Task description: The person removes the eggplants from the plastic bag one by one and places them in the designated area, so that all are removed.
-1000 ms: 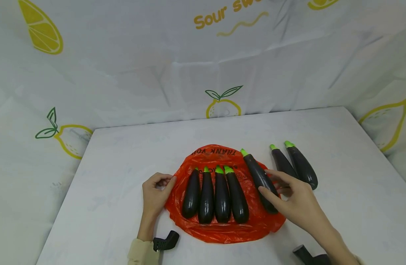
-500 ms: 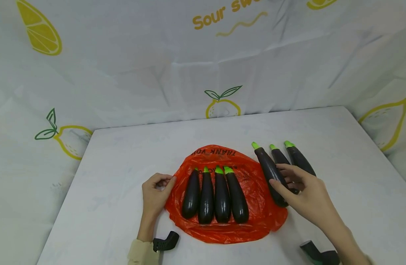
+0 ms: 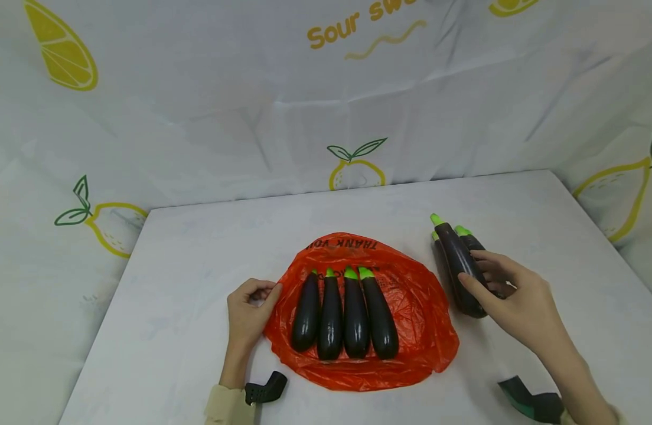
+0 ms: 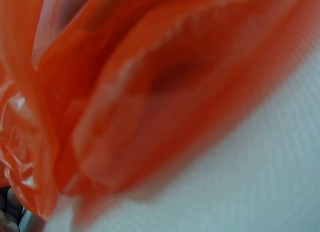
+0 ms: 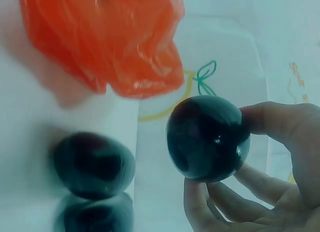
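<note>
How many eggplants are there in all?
7: four eggplants in a row on or in the red bag, a fifth held by the right hand, two more on the table, partly hidden.

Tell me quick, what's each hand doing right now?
Left hand: closed, pinching the left edge of the red plastic bag.
Right hand: closed, holding one eggplant between thumb and fingers.

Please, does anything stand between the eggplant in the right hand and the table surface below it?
Probably yes: two other eggplants lie on the white table, and the held eggplant overlaps both in the head view. Nothing visible comes between it and the right hand.
</note>
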